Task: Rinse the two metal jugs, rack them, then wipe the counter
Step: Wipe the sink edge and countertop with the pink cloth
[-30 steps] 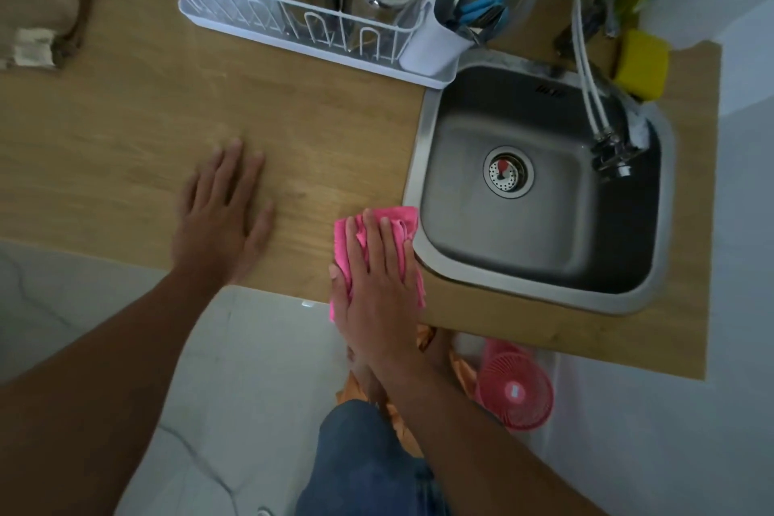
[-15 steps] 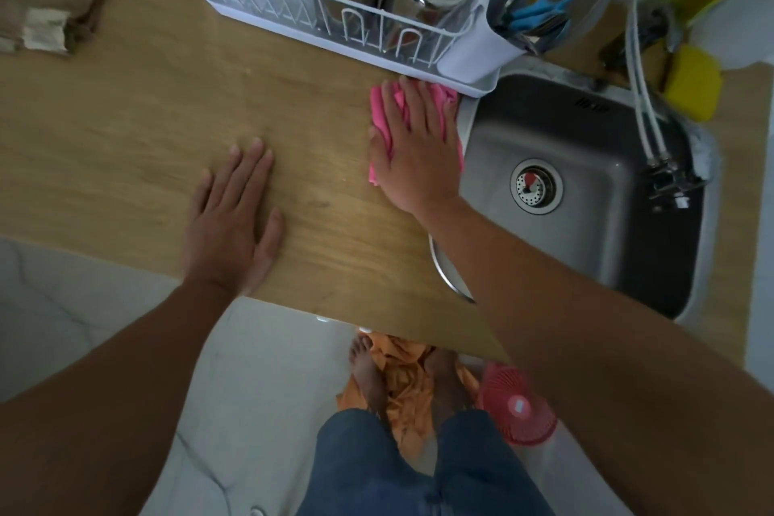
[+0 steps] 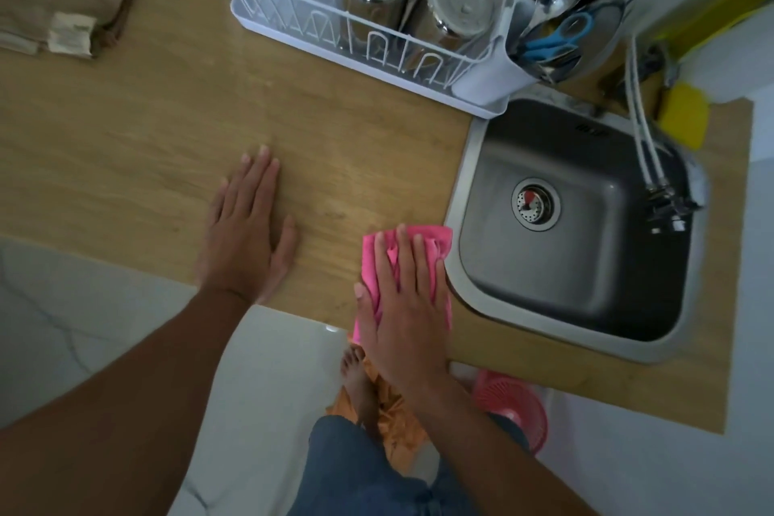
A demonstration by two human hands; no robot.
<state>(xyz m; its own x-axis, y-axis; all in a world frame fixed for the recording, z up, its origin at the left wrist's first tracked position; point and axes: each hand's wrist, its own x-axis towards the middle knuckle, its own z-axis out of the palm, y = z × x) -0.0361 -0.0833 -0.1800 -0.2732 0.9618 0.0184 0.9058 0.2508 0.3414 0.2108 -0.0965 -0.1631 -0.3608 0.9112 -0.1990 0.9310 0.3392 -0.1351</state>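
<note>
Two metal jugs [image 3: 412, 0] sit upturned in the white dish rack [image 3: 364, 50] at the back of the counter [image 3: 146, 130], so rinsing and racking look complete. The step in hand is judged to be the wipe. A pink cloth [image 3: 419, 239] lies at the front edge of the counter, just beside the sink [image 3: 456, 197] rim. The right hand [image 3: 404, 297] presses flat on it, fingers spread, not gripping. The left hand [image 3: 247, 230] rests flat and empty on bare wood, near the cloth but apart from it. The stretch toward the folded brown cloth [image 3: 63, 8] at far left appears unwiped. The next pass calls for even pressure, keeping the cloth from sliding off the edge.
</note>
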